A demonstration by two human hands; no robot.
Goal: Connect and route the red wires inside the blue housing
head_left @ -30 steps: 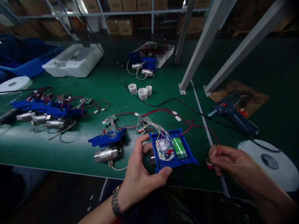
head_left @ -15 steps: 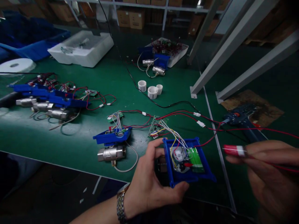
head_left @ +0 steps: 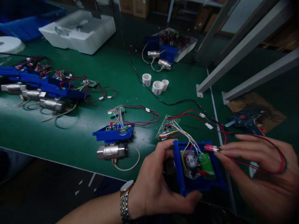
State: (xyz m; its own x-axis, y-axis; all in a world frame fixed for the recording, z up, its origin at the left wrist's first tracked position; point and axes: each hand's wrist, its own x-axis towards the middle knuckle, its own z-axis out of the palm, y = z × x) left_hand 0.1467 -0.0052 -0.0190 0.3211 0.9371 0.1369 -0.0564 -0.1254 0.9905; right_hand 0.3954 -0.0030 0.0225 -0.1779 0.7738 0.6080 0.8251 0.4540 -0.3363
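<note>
Brought red connector (head_left: 211, 148) back over blue housing (head_left: 198, 183); right hand (head_left: 254, 165) fingers pinching it, left hand (head_left: 156, 189) fingers gripping housing. Seating connector; next needs careful alignment inside housing.

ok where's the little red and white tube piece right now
In the head view the red and white tube piece is low and right of centre, pinched in the right hand's fingertips at the top edge of the blue housing.
</note>
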